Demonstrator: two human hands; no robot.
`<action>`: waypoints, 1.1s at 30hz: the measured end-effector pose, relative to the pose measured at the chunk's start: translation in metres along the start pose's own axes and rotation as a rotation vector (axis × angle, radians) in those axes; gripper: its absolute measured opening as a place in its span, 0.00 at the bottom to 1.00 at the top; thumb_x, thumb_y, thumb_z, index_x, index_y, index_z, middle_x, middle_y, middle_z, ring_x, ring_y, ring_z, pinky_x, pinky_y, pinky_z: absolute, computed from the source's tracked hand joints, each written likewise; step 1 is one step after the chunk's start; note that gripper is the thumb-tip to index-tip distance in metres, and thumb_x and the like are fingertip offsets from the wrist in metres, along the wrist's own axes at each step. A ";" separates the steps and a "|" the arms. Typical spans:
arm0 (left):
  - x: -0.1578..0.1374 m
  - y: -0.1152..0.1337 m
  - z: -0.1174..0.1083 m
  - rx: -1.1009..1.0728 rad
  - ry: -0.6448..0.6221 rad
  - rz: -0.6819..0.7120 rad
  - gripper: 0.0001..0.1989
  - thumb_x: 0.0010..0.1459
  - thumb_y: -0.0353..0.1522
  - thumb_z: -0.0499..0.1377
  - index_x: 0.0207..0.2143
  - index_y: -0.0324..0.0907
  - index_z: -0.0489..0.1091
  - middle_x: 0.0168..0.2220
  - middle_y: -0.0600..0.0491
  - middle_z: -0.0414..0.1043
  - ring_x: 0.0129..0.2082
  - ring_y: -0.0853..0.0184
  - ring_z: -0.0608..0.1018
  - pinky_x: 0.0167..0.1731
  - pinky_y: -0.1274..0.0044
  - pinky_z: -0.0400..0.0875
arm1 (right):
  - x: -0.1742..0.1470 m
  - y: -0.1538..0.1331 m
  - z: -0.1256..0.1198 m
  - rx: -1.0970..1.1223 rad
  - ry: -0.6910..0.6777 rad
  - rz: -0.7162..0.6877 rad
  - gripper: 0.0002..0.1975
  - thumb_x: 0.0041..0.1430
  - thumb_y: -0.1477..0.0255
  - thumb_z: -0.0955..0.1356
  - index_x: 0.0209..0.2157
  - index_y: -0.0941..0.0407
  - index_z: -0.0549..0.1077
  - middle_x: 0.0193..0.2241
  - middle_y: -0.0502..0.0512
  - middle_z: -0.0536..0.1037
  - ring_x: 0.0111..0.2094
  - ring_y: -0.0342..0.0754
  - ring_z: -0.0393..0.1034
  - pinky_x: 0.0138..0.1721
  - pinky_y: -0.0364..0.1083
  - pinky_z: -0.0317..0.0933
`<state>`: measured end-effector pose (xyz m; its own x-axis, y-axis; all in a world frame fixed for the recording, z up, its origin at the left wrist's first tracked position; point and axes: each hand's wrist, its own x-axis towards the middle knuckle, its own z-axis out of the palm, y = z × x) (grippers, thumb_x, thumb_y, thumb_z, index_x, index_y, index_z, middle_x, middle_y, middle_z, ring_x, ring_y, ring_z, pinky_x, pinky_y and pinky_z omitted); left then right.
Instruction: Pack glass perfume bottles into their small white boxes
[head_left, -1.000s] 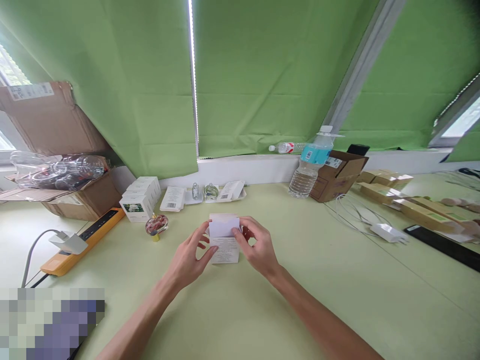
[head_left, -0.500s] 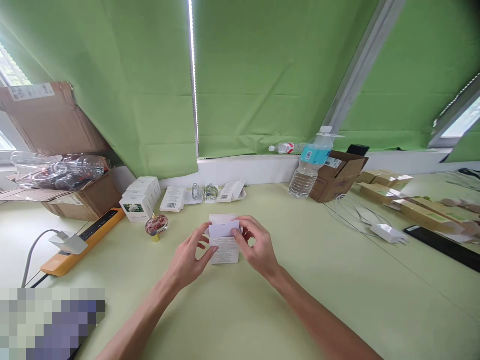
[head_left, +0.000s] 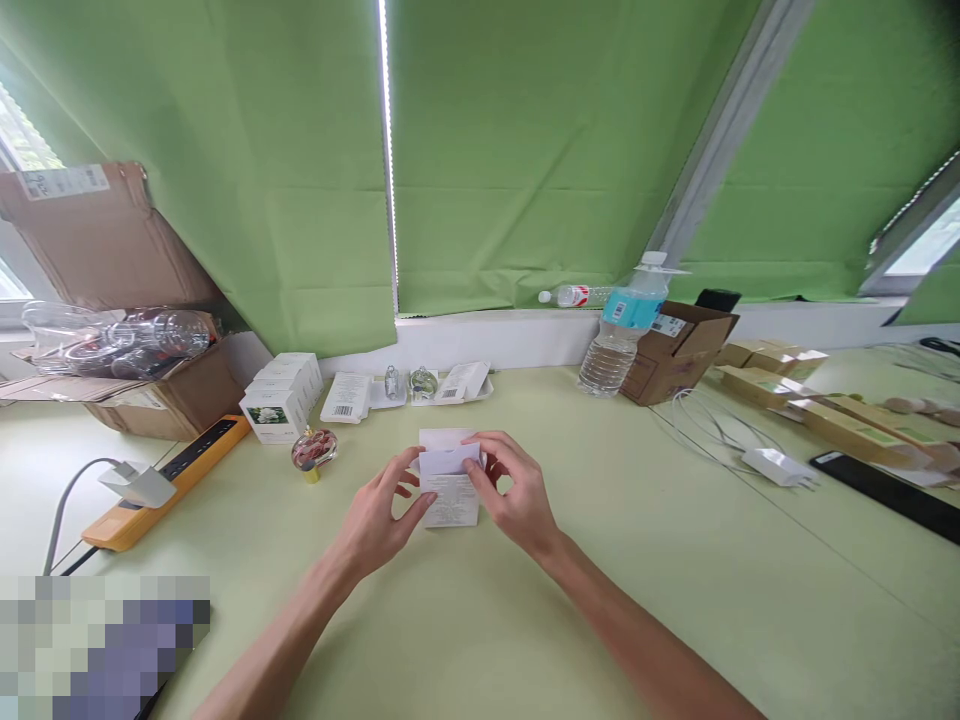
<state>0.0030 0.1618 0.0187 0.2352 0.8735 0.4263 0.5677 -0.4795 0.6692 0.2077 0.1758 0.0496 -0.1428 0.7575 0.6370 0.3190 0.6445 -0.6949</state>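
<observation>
A small white carton (head_left: 451,510) with fine printed text stands at the middle of the table between my two hands. Its white end flaps (head_left: 448,438) stick up at the top. My left hand (head_left: 381,508) grips the carton's left side, the thumb at the lower left of the printed face and the index finger near the top corner. My right hand (head_left: 519,492) pinches the upper right, its thumb on the front flap (head_left: 444,462) and its fingers behind. Whatever lies inside the carton is hidden.
Left are a red glass perfume bottle (head_left: 315,452), several white boxes (head_left: 279,410), an orange power strip (head_left: 165,482) and an open cardboard box (head_left: 150,405). Flattened white cartons (head_left: 346,397) and glass bottles (head_left: 424,383) lie behind. Right stand a water bottle (head_left: 611,355) and charger (head_left: 780,467).
</observation>
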 end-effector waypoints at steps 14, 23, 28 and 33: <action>0.000 0.003 -0.001 0.008 0.007 -0.008 0.23 0.62 0.39 0.56 0.58 0.52 0.56 0.49 0.51 0.71 0.40 0.65 0.78 0.40 0.71 0.76 | 0.000 -0.001 0.000 -0.006 -0.005 -0.021 0.07 0.62 0.71 0.65 0.40 0.53 0.74 0.40 0.57 0.73 0.29 0.45 0.67 0.25 0.45 0.64; -0.001 0.002 -0.002 0.009 -0.002 -0.019 0.23 0.62 0.39 0.56 0.58 0.52 0.56 0.48 0.51 0.71 0.40 0.65 0.78 0.40 0.71 0.76 | 0.000 0.002 0.000 -0.017 -0.009 -0.011 0.07 0.62 0.72 0.65 0.41 0.53 0.73 0.40 0.56 0.74 0.28 0.45 0.66 0.26 0.45 0.64; -0.001 0.003 -0.002 0.005 -0.001 -0.021 0.23 0.62 0.39 0.56 0.58 0.51 0.56 0.48 0.51 0.72 0.41 0.65 0.78 0.40 0.71 0.75 | -0.001 0.002 -0.001 -0.010 -0.016 -0.020 0.07 0.62 0.72 0.65 0.40 0.53 0.73 0.39 0.56 0.74 0.28 0.45 0.67 0.26 0.45 0.64; -0.001 0.003 -0.002 0.007 -0.005 -0.034 0.22 0.62 0.40 0.56 0.57 0.51 0.56 0.46 0.51 0.72 0.40 0.65 0.78 0.40 0.71 0.75 | -0.001 0.002 -0.001 -0.008 -0.029 -0.035 0.05 0.61 0.72 0.65 0.37 0.53 0.73 0.39 0.56 0.74 0.29 0.45 0.67 0.25 0.45 0.63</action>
<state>0.0031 0.1595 0.0217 0.2199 0.8896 0.4003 0.5807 -0.4491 0.6791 0.2093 0.1763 0.0480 -0.1814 0.7373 0.6508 0.3205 0.6700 -0.6696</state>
